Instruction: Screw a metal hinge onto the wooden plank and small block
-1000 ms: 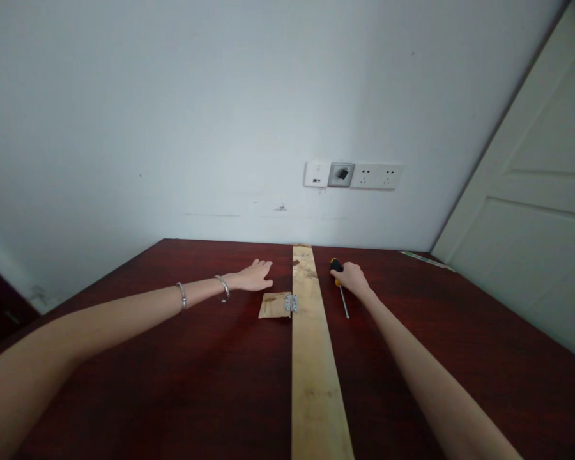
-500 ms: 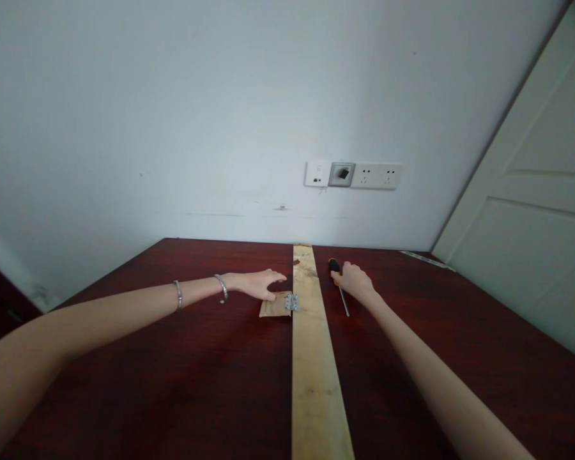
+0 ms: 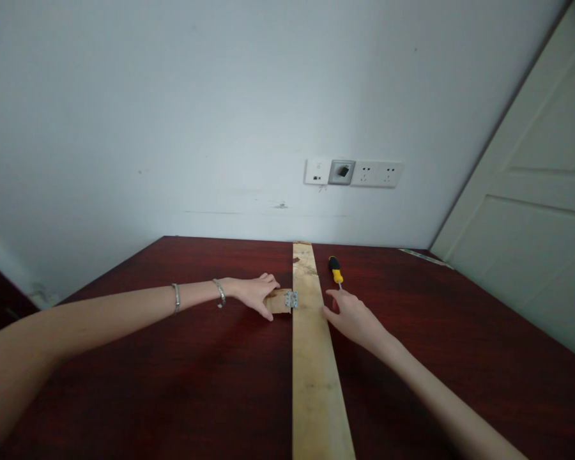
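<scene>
My left hand [image 3: 257,295] spans a small flat piece of wood [image 3: 278,303], its thumb on the near edge and its fingers along the far edge. A metal hinge [image 3: 291,299] lies across the joint between this piece and a long pale wooden plank [image 3: 311,358]. Right of the plank, my right hand [image 3: 354,314] has its thumb and forefinger apart, the thumb at the plank's right edge. Just beyond it lies a screwdriver [image 3: 335,269] with a black and yellow handle; its shaft is mostly hidden behind my right hand.
The dark red table [image 3: 172,383] reaches to the white wall [image 3: 220,115]. Wall sockets [image 3: 374,174] sit above its back edge. A thin patterned strip [image 3: 426,258] lies at the back right, near a pale panelled door [image 3: 531,211].
My right hand has let go of the screwdriver and moved nearer to me and left, to the plank's edge. My left hand has closed around the small wood piece.
</scene>
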Available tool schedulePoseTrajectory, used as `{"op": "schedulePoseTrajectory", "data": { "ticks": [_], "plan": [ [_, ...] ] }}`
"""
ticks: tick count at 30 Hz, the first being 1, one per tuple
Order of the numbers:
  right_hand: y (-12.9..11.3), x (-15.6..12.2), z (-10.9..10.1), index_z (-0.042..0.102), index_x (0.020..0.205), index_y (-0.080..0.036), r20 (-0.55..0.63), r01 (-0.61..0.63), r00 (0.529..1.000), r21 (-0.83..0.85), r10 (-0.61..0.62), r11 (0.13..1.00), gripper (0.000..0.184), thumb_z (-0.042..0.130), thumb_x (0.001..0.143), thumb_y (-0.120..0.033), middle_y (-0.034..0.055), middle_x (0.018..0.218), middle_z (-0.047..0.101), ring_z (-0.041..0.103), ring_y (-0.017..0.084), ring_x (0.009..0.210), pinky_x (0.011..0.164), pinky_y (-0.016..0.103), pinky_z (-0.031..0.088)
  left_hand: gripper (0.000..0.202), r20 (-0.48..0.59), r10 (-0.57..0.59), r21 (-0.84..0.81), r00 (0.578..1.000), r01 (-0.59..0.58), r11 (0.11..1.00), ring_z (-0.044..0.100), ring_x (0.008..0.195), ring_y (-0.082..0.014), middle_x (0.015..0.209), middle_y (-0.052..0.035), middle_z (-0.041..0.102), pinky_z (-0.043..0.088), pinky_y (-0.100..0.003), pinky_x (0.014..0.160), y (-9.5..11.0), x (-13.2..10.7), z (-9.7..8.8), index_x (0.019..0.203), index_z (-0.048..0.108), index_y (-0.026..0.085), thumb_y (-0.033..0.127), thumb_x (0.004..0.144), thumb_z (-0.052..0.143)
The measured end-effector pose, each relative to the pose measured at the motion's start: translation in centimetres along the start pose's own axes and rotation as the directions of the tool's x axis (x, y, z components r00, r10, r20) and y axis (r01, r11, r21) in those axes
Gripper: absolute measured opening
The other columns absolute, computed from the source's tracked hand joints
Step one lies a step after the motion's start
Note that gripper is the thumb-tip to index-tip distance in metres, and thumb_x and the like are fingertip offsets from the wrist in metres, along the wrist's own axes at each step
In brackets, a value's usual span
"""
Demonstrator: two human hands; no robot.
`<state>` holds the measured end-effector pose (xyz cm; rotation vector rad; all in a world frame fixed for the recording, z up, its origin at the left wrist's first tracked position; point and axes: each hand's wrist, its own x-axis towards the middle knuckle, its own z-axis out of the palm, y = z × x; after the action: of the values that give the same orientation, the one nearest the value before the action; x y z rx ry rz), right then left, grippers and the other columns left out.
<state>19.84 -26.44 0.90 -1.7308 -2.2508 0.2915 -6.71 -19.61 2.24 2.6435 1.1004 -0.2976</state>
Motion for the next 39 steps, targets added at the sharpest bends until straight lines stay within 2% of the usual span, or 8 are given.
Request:
{"op": "schedulePoseTrajectory", "data": {
  "ticks": [4, 11, 14, 20, 23, 27, 34, 39],
  "plan": [
    [-0.3, -1.0, 0.1, 0.053, 0.126, -0.008, 0.005, 0.009, 1.0, 0.043, -0.009, 0.999, 0.047, 0.048, 0.086, -0.032, 0.0153, 0.109, 0.062, 0.063, 0.026, 0.096, 0.087, 0.036, 0.045, 0.066, -0.018, 0.018, -0.004, 1.0, -0.018, 1.0, 0.043, 0.1, -0.0245, 0.109, -0.011, 0.046, 0.042, -0.033, 0.086, -0.1, -0.2, -0.4, 0.106, 0.052, 0.011, 0.059, 0.064, 0.066],
    [-1.6, -4.1, 0.8, 0.045, 0.135, -0.008, -0.016, -0.041, 0.999, 0.018, 0.041, 0.999, 0.056, 0.048, 0.087, -0.036, 0.0184, 0.117, 0.06, 0.063, 0.029, 0.102, 0.084, 0.038, 0.047, 0.051, -0.12, 0.04, 0.025, 0.992, -0.037, 0.999, 0.047, 0.095, -0.0208, 0.102, -0.0068, 0.051, 0.042, -0.028, 0.085, 0.1, -0.8, -1.1, 0.104, 0.056, 0.014, 0.043, 0.065, 0.07],
    [-3.4, -6.4, 2.0, 0.04, 0.139, -0.004, -0.047, -0.127, 0.991, -0.074, 0.124, 0.989, 0.07, 0.055, 0.083, -0.041, 0.022, 0.112, 0.063, 0.062, 0.033, 0.101, 0.079, 0.039, 0.049, 0.049, -0.135, 0.051, 0.023, 0.99, -0.049, 0.999, 0.047, 0.095, -0.0202, 0.103, -0.0064, 0.052, 0.042, -0.028, 0.085, 0.1, -0.7, -1.1, 0.104, 0.057, 0.014, 0.041, 0.065, 0.07],
    [-8.4, -8.7, 4.9, 0.051, 0.127, -0.001, -0.168, -0.228, 0.964, -0.132, 0.204, 0.965, 0.08, 0.061, 0.073, -0.059, 0.0291, 0.11, 0.062, 0.059, 0.039, 0.1, 0.081, 0.045, 0.048, 0.051, -0.148, 0.064, 0.03, 0.987, -0.061, 0.998, 0.047, 0.097, -0.0205, 0.108, -0.0068, 0.052, 0.041, -0.029, 0.088, 0.0, -0.3, -1.2, 0.107, 0.057, 0.014, 0.041, 0.065, 0.071],
    [-9.6, -8.4, 5.4, 0.053, 0.123, -0.001, -0.225, -0.285, 0.943, -0.157, 0.247, 0.945, 0.071, 0.062, 0.074, -0.052, 0.0275, 0.104, 0.062, 0.059, 0.038, 0.095, 0.078, 0.045, 0.048, 0.053, -0.152, 0.079, 0.015, 0.985, -0.078, 0.997, 0.046, 0.099, -0.0208, 0.109, -0.0076, 0.051, 0.041, -0.03, 0.089, 0.1, -0.3, -1.5, 0.109, 0.057, 0.013, 0.04, 0.065, 0.071],
    [-9.1, -8.2, 5.2, 0.053, 0.121, -0.002, -0.299, -0.299, 0.921, -0.131, 0.249, 0.945, 0.058, 0.06, 0.074, -0.035, 0.0193, 0.088, 0.061, 0.059, 0.034, 0.085, 0.073, 0.042, 0.047, 0.052, -0.166, 0.111, 0.011, 0.98, -0.11, 0.994, 0.047, 0.099, -0.0204, 0.106, -0.0076, 0.05, 0.041, -0.029, 0.089, 0.4, -0.5, -2.0, 0.11, 0.057, 0.013, 0.038, 0.067, 0.072],
    [-7.9, -8.3, 5.2, 0.053, 0.115, -0.004, -0.325, -0.277, 0.916, -0.088, 0.235, 0.957, 0.055, 0.061, 0.071, -0.035, 0.0166, 0.086, 0.059, 0.058, 0.034, 0.083, 0.072, 0.04, 0.045, 0.063, -0.242, 0.188, 0.025, 0.952, -0.188, 0.982, 0.049, 0.102, -0.0225, 0.109, -0.0117, 0.052, 0.039, -0.03, 0.095, 1.0, -0.5, -3.0, 0.119, 0.054, 0.008, 0.043, 0.07, 0.071],
    [-8.3, -8.2, 4.9, 0.052, 0.098, -0.013, -0.362, -0.263, 0.907, -0.09, 0.214, 0.961, 0.036, 0.062, 0.069, -0.032, 0.0129, 0.082, 0.058, 0.057, 0.031, 0.082, 0.071, 0.038, 0.044, 0.073, -0.307, 0.125, -0.045, 0.944, -0.145, 0.988, 0.05, 0.107, -0.025, 0.116, -0.0115, 0.054, 0.04, -0.033, 0.095, 2.0, 0.0, -4.1, 0.127, 0.051, 0.014, 0.048, 0.066, 0.075]
  ]
}}
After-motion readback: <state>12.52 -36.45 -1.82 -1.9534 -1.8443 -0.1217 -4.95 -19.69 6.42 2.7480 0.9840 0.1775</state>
